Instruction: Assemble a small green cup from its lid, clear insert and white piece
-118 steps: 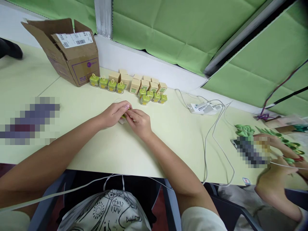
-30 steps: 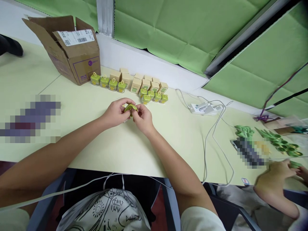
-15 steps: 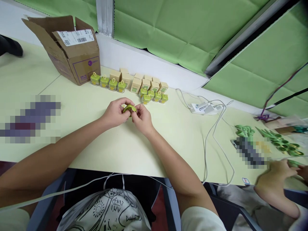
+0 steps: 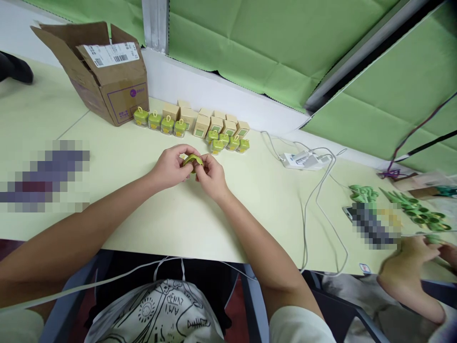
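Between both hands, above the middle of the table, is a small curved olive-green piece (image 4: 193,159), much like the lids on the little tubs behind it. My left hand (image 4: 169,167) grips its left side between thumb and fingers. On the other side, my right hand (image 4: 213,177) pinches its right edge. Fingers cover much of the piece, so its full shape is hidden. Beyond the hands stand several small clear tubs with green lids (image 4: 167,125) and yellow loops, with a second cluster (image 4: 223,141) to the right. Small beige cartons (image 4: 202,126) are lined up behind them.
An open cardboard box (image 4: 124,97) stands at the back left. A white power strip (image 4: 303,161) trails cables across the right of the table (image 4: 264,224). Farther right lie green parts (image 4: 419,212), near another person's hand (image 4: 410,255). Blurred items lie left and right.
The green piece has turned slightly between my fingers. My hands stay in almost the same place, and the other person's hand shifts a little.
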A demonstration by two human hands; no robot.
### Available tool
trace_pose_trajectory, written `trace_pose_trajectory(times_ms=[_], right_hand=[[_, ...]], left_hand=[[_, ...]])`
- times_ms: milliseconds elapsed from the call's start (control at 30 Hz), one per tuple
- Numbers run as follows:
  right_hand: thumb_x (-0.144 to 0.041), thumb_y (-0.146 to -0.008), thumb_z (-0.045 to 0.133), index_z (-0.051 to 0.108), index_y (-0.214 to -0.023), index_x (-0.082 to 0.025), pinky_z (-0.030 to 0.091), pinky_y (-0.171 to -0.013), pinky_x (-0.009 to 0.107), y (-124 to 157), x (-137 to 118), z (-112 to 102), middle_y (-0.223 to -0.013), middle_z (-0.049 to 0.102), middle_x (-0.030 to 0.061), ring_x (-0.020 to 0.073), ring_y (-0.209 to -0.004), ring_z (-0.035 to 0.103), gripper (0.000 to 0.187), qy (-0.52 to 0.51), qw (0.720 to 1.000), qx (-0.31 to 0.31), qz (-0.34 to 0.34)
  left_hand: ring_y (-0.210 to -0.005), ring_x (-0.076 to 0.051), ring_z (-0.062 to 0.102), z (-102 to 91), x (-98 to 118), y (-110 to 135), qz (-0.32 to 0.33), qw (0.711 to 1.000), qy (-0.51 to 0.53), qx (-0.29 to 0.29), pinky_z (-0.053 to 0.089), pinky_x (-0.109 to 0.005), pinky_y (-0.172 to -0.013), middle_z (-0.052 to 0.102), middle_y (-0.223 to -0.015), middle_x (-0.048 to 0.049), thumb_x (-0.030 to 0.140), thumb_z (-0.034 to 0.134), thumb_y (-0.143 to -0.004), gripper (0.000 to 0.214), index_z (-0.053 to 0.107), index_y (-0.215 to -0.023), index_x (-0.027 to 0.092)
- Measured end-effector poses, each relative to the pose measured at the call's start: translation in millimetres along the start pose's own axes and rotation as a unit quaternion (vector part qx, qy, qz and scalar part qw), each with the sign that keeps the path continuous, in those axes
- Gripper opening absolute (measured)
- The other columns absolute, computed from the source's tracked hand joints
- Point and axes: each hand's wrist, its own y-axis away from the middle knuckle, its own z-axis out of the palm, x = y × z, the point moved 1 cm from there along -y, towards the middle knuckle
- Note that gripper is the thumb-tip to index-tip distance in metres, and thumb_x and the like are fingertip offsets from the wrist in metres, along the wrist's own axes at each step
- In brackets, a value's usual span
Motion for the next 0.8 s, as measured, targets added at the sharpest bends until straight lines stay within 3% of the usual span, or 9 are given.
trace_pose_trajectory(times_ms=[133,400,600,667,800], right_hand=[[-0.034,-0.092,0.053,0.055,-0.09,-0.022,0.043,-0.056,0.025,-0.6,-1.3,0.5,-0.072,0.06,-0.0044,0.0106,-0.056,0.054,0.012,-0.021,1.0,-0.021,0.011],[-0.038,-0.092,0.055,0.055,-0.086,-0.022,0.039,-0.054,0.024,-0.7,-1.2,-1.4,-0.065,0.054,-0.005,0.0116,-0.056,0.05,0.017,0.024,1.0,-0.007,0.017],[-0.044,-0.09,0.059,0.054,-0.086,-0.022,0.039,-0.05,0.024,-3.9,-7.3,-3.0,-0.06,0.052,-0.0069,0.0103,-0.05,0.05,0.023,-0.062,0.995,-0.029,0.07],[-0.046,-0.087,0.062,0.055,-0.083,-0.022,0.04,-0.049,0.024,-5.7,-9.6,-3.3,-0.059,0.052,-0.0071,0.0094,-0.048,0.05,0.026,-0.119,0.988,-0.042,0.09],[-0.045,-0.081,0.066,0.056,-0.079,-0.021,0.043,-0.047,0.024,-7.0,-12.4,-3.7,-0.06,0.051,-0.0072,0.0087,-0.047,0.051,0.026,-0.198,0.972,-0.049,0.119]], left_hand=[[-0.051,-0.014,0.06,1.0,-2.5,-1.2,0.006,1.0,0.001,0.008,0.046,-0.027,-0.049,0.064,-0.066,0.0007,0.019,0.063,-0.074,0.03,0.068,-0.103,0.018],[-0.05,-0.015,0.061,1.0,-4.1,-1.3,-0.005,1.0,0.021,-0.014,0.05,-0.029,-0.051,0.064,-0.069,-0.0006,0.02,0.064,-0.076,0.037,0.067,-0.113,0.015],[-0.061,-0.017,0.067,-3.8,-1.1,0.2,0.012,0.991,0.088,-0.1,0.06,-0.032,-0.061,0.068,-0.081,-0.0023,0.019,0.06,-0.075,0.054,0.062,-0.129,0.017],[-0.066,-0.016,0.067,-4.5,-2.2,1.0,0.041,0.993,0.042,-0.1,0.057,-0.029,-0.06,0.069,-0.095,-0.0047,0.015,0.062,-0.072,0.062,0.059,-0.134,0.019],[-0.058,-0.008,0.055,-5.2,-4.2,1.5,0.107,0.986,-0.122,-0.038,0.047,-0.024,-0.055,0.068,-0.114,-0.0066,0.013,0.06,-0.073,0.061,0.062,-0.134,0.022]])
